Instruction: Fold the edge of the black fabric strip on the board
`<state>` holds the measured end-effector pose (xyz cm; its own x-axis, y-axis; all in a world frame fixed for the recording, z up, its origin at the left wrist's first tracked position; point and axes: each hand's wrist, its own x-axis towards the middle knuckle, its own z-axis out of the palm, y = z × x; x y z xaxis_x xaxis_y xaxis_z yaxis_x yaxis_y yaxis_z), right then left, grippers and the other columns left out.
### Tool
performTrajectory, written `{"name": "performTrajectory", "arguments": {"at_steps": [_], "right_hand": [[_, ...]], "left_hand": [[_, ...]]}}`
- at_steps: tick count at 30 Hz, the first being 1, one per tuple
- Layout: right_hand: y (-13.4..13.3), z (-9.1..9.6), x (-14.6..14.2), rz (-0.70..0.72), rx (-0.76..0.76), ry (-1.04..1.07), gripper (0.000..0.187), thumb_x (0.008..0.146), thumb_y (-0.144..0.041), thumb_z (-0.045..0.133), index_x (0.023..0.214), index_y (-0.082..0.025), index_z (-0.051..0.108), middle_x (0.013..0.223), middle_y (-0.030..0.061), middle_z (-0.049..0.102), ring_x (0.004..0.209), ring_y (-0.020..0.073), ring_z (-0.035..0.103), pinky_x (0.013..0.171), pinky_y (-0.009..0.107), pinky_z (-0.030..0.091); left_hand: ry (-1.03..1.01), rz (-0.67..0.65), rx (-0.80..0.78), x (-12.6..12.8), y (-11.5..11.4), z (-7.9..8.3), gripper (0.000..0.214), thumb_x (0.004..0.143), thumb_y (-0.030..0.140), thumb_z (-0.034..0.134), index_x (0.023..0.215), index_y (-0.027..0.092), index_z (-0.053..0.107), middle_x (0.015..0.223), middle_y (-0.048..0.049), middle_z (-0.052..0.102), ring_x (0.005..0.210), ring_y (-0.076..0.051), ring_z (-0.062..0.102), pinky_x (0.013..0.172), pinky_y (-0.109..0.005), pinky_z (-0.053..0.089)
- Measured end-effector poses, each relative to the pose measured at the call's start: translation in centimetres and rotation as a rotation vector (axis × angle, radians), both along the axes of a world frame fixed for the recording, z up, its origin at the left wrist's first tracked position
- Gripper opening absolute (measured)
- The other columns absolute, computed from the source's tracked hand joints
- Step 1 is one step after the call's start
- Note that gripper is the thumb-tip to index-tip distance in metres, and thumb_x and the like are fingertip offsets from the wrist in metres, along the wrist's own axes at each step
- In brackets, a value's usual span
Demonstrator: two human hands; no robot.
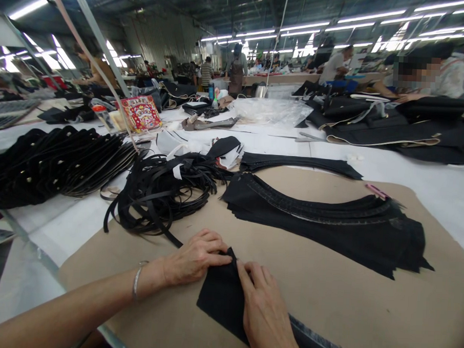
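A curved black fabric piece [221, 294] lies on the tan board in front of me, running off the lower edge of the view. At its upper corner my left hand [199, 257] is closed, thumb and fingertips gripping the edge. My right hand [262, 303] bends over the same piece, its fingers closed at the edge beside the left fingertips. From a tangled heap of black strips [166, 184], one strip runs down to my left hand; its end is hidden there. Beyond my hands lies a fanned stack of curved black fabric pieces [322, 219].
The tan board [364, 308] covers the white table. A narrower black stack [297, 163] and a pink tool [377, 191] lie farther back. Many black pieces [51, 161] overlap at left. A red patterned box [140, 113] stands behind. Other people work in the background.
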<state>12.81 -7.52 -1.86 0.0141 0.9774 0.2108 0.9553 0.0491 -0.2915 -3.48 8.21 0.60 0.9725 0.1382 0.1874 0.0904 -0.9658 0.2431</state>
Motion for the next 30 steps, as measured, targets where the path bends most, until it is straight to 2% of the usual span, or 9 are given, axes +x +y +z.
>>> {"name": "performTrajectory", "arguments": {"at_steps": [6,11,18,30], "right_hand": [[-0.1,0.2,0.2,-0.002,-0.024,-0.006,0.06,0.078,0.005,0.039,0.132,-0.015,0.055,0.109,0.0098,0.062,0.093,0.0236,0.055,0.082,0.037,0.046],[0.2,0.3,0.1,0.02,-0.052,-0.045,0.064,0.073,0.007,0.039,0.133,-0.012,0.055,0.109,0.0112,0.062,0.091,0.0247,0.054,0.079,0.038,0.046],[0.6,0.5,-0.3,0.018,-0.057,-0.102,0.064,0.074,0.005,0.04,0.135,-0.009,0.053,0.111,0.013,0.063,0.091,0.0272,0.053,0.08,0.042,0.046],[1.4,1.9,-0.8,-0.009,-0.269,-0.103,0.064,0.084,-0.001,0.037,0.147,-0.015,0.038,0.121,0.0117,0.059,0.103,0.0282,0.05,0.09,0.044,0.039]], "left_hand": [[0.023,0.005,0.002,0.0,-0.3,0.4,0.039,0.092,0.008,0.037,0.118,0.023,0.061,0.11,-0.0068,0.065,0.105,-0.023,0.051,0.093,-0.039,0.037],[0.03,0.016,-0.006,-0.1,-0.4,0.4,0.04,0.091,0.008,0.037,0.121,0.024,0.06,0.112,-0.0068,0.064,0.105,-0.023,0.05,0.093,-0.04,0.036],[-0.007,0.034,-0.035,-0.5,-0.4,0.0,0.041,0.091,0.009,0.037,0.121,0.024,0.06,0.115,-0.0053,0.065,0.108,-0.023,0.049,0.095,-0.04,0.034],[-0.117,0.065,-0.059,-0.8,-0.6,-0.4,0.038,0.088,0.005,0.04,0.111,0.022,0.064,0.113,-0.0043,0.068,0.108,-0.022,0.051,0.094,-0.039,0.037]]}}
